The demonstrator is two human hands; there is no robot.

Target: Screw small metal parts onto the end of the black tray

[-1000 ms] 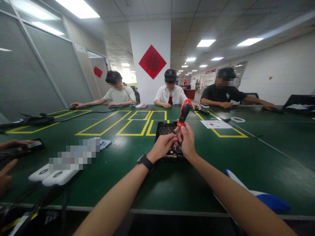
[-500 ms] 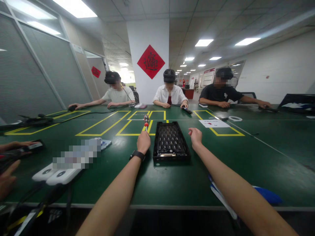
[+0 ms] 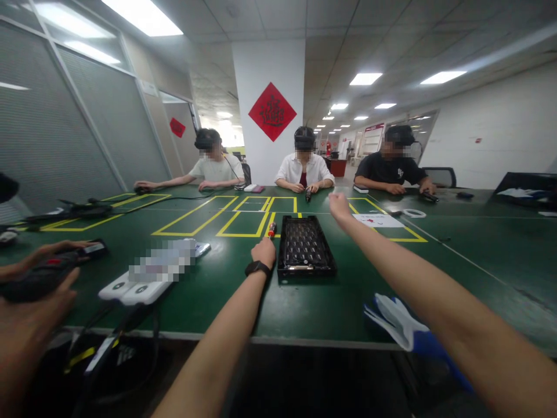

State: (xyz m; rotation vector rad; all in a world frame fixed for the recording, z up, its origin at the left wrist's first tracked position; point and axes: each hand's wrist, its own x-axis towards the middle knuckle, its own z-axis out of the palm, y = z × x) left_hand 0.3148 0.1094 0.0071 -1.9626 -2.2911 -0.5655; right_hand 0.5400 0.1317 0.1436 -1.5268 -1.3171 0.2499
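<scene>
My left hand [image 3: 263, 252], with a dark band at the wrist, is closed around the shaft end of a screwdriver [image 3: 272, 229]. The screwdriver's red and clear handle points away from me. Just right of this hand, a black rectangular plastic case [image 3: 327, 268] lies on the table, with rows of small light-coloured marks inside and a metallic strip at its near end. My right hand [image 3: 339, 205] is closed beyond the case's far right corner, apart from it. Whatever its fingers hold, if anything, is hidden.
Blue-and-white gloves [image 3: 402, 325] lie at the near table edge under my right forearm. White devices with cables [image 3: 143, 287] lie left. A neighbour's hands [image 3: 47, 284] hold a black tool [image 3: 47, 270]. Several people sit opposite. Printed paper [image 3: 376, 220] lies among yellow tape outlines.
My right hand has moved up and away from the case's side. My left hand has shifted closer to the case, and the screwdriver is lower. The whole view has shifted slightly.
</scene>
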